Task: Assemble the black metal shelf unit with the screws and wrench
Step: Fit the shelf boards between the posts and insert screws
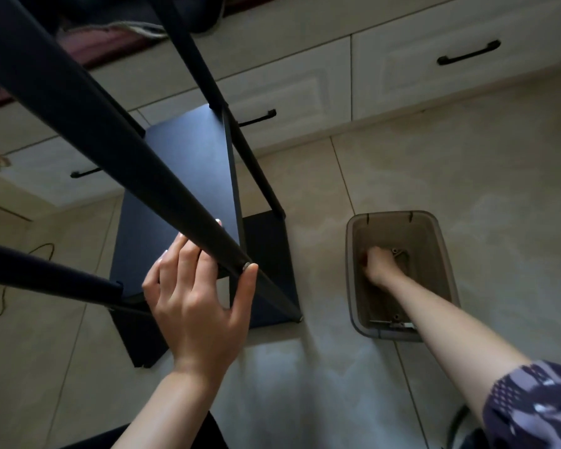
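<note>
The black shelf unit (188, 176) stood on the tiled floor (434, 157), in front of white drawers (428, 59). The left hand (195, 293) held one of its long black poles (117, 147) near the end. The fingers lay behind the pole and the thumb (248, 283) pressed on a small screw (246, 266) at its tip. The right hand (381, 262) reached down into a clear plastic bin (353, 273) on the floor, well apart from the shelf. Its fingers were curled, but I could not tell if it held anything. Small metal parts (399, 254) lay in the bin beside it.
</note>
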The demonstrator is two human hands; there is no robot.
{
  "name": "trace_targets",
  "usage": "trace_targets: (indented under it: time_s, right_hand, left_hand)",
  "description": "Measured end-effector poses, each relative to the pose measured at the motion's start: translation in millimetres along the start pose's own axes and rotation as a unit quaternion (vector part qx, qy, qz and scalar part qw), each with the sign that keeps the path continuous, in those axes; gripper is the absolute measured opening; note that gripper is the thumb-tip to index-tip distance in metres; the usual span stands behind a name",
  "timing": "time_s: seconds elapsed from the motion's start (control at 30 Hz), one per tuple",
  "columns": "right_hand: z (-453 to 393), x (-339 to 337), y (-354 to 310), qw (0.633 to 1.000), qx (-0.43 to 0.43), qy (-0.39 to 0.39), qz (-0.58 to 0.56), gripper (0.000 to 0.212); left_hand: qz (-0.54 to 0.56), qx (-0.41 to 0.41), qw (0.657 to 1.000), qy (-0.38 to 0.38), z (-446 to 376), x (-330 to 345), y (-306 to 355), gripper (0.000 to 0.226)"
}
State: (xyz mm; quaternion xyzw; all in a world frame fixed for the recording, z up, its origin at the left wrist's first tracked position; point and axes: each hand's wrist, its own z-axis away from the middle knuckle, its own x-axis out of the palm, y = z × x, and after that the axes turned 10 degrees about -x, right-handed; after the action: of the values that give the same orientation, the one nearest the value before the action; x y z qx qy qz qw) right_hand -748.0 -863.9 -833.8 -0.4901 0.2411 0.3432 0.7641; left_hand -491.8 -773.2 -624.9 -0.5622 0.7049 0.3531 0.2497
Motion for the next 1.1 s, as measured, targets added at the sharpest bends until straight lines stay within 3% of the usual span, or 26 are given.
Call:
trace_targets:
  time_s: [0.27, 0.47, 0.83, 0.97, 1.1]
  right_hand:
    - [0.4, 10.2, 2.5, 0.999, 0.003, 0.041, 0.016, 0.023]
    - [2.9, 2.8, 8.7, 0.999, 0.001, 0.035, -0.001, 0.014]
    - [59.2, -74.2, -15.5, 0.996, -0.012, 0.084, 0.009, 0.018]
    - [86.7, -96.3, -62.5, 0.987, -0.051, 0.123, -0.095, 0.008]
    - [114.8, -94.9, -123.3, 0.937, -0.069, 0.056, -0.338, 0.005]
  left_hand:
    - [0.003, -0.005, 1.000, -0.001, -0.5, -1.2, 1.0, 0.046]
    - [-0.001, -0.011, 1.000, -0.012, -0.9, -2.8, 1.3, 0.049]
    - [0.014, -0.044, 0.997, -0.067, -7.9, -18.9, 7.8, 0.052]
    - [0.007, -0.061, 0.989, -0.137, -16.1, -36.3, 13.2, 0.055]
    - [-0.006, -0.047, 0.979, -0.201, -29.3, -49.1, 10.2, 0.046]
